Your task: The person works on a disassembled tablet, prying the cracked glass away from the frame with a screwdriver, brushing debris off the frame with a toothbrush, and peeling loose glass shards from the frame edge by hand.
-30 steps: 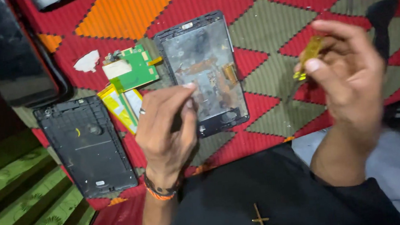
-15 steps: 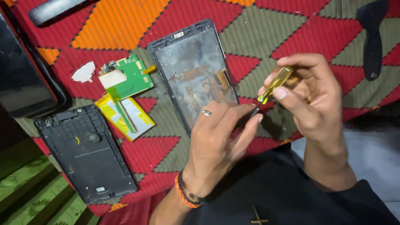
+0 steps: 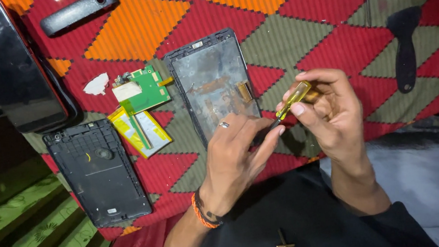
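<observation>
The right hand (image 3: 329,111) is pinching a yellow-handled screwdriver (image 3: 292,100) just beside the opened tablet frame (image 3: 216,84); the left hand (image 3: 235,156) — fingers pressed together — is touching its tip, covering the frame's lower corner. Green circuit board (image 3: 145,87), yellow battery (image 3: 139,130) and black back cover (image 3: 96,168) are lying left.

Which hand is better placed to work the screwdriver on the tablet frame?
Right, probably. The right hand grips the yellow-handled screwdriver, while the left hand only pinches near its tip, over the tablet frame.
</observation>
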